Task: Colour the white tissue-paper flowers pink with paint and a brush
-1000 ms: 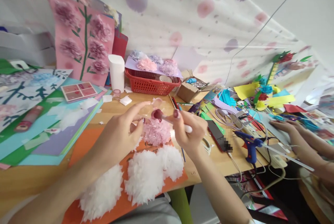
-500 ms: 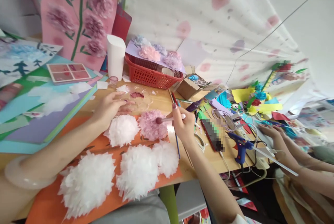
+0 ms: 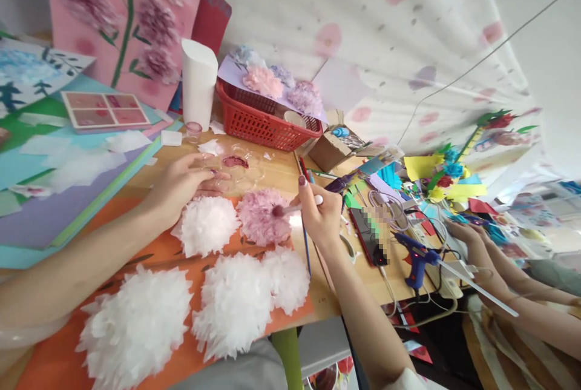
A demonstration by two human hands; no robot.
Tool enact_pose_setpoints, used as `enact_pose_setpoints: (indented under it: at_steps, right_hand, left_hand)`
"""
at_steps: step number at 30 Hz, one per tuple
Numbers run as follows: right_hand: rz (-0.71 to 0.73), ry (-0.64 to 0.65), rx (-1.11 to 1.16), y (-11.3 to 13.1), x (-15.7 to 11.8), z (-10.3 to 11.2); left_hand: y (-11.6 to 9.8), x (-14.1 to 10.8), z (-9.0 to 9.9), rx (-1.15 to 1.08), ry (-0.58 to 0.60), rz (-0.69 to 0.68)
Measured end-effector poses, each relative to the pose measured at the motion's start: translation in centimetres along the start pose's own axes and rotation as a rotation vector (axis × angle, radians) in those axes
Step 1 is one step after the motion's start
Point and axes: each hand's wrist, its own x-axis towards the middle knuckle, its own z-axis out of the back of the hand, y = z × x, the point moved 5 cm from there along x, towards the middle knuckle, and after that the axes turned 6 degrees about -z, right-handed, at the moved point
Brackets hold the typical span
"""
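My right hand (image 3: 318, 211) is closed round a makeup brush (image 3: 293, 209); its dark pink head touches the pink paper flower (image 3: 263, 215). With fingers stretched out, my left hand (image 3: 188, 181) rests at the near left edge of a clear plastic palette (image 3: 255, 173) that holds dark pink powder (image 3: 235, 161). Just below my left fingers is a white paper flower (image 3: 207, 226). Three more white flowers, a large one (image 3: 140, 323), a middle one (image 3: 233, 305) and a small one (image 3: 285, 280), lie on the orange sheet (image 3: 54, 350).
Behind stand a red basket (image 3: 267, 123), a white container (image 3: 198, 84) and a small cardboard box (image 3: 329, 151). Coloured papers (image 3: 100, 190) and a blush palette (image 3: 105, 110) lie left. A phone (image 3: 368, 235), a blue glue gun (image 3: 417, 260) and another person's hands (image 3: 469, 235) are right.
The view has shifted slightly, moving the left-hand things further left. The brush head stays on the pink flower, and my left hand remains beside the clear palette.
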Motion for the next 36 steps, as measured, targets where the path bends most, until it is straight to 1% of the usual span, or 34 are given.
enact_pose_setpoints:
  at_steps: [2,5,8,11,14,16,20,22,23,26,29,32,36]
  right_hand:
    - [-0.003,0.033,0.01,-0.08,0.01,-0.14]
    - [0.006,0.019,-0.006,-0.25,-0.11,0.01]
    - [0.009,0.06,-0.025,-0.36,-0.28,-0.13]
    - [0.027,0.039,-0.081,-0.2,-0.37,-0.05]
    - [0.006,0.094,-0.04,-0.09,-0.37,-0.31]
    - [0.013,0.06,-0.039,0.09,-0.33,-0.15]
    - [0.038,0.091,-0.047,0.44,-0.31,-0.38]
    - [0.041,0.054,-0.064,0.54,-0.28,-0.25]
    - [0.04,0.057,-0.077,0.57,-0.26,-0.29]
    - [0.02,0.126,-0.063,0.49,-0.23,-0.66]
    - [0.045,0.04,-0.093,0.53,-0.19,-0.28]
    - [0.029,0.104,-0.065,0.33,-0.21,-0.59]
    - [-0.012,0.081,-0.063,-0.01,-0.17,-0.47]
  left_hand:
    - [0.05,0.05,0.03,0.003,0.001,0.0]
    - [0.09,0.13,0.03,0.003,0.012,-0.016]
    - [0.18,0.13,0.06,0.01,0.007,-0.012]
    - [0.15,0.06,0.02,0.009,0.003,-0.008]
    - [0.16,-0.01,-0.03,0.004,-0.006,0.008]
    - [0.14,-0.02,-0.09,0.004,-0.003,0.01]
    - [0.09,0.04,-0.13,0.014,0.012,-0.009]
    - [0.11,0.08,-0.07,0.013,0.013,-0.013]
    - [0.14,0.09,-0.03,0.01,0.015,-0.012]
    - [0.17,0.13,-0.02,0.005,0.025,-0.012]
    - [0.13,0.1,-0.05,0.01,0.017,-0.006]
    - [0.15,0.08,-0.15,0.009,0.011,0.002]
    - [0.42,0.33,-0.07,0.009,-0.005,-0.011]
